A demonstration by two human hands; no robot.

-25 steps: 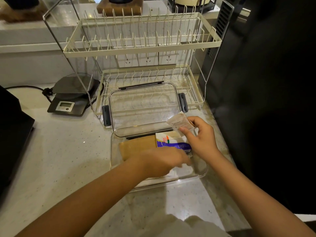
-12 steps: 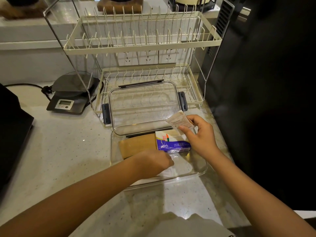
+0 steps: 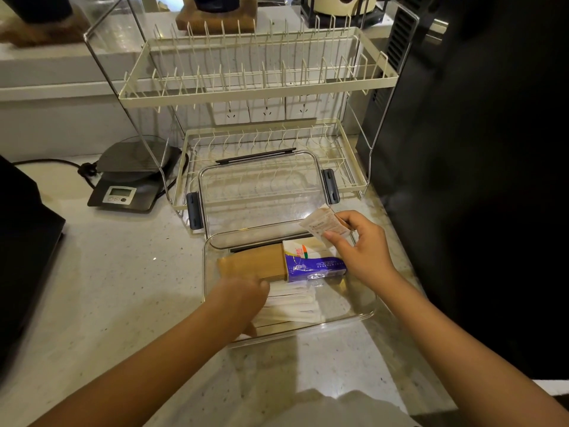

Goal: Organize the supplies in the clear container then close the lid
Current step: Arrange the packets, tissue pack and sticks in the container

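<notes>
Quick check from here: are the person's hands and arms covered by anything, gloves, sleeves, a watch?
No. The left hand and right hand are bare, with no gloves, rings or watch visible. Both forearms are uncovered as far as the frame shows; no sleeve edge is in view.

Glossy clear plastic container (image 3: 366, 315)

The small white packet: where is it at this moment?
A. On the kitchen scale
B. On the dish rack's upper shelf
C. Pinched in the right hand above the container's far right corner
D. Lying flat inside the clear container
C: the right hand pinches the small white packet over the far right corner of the clear container.
</notes>
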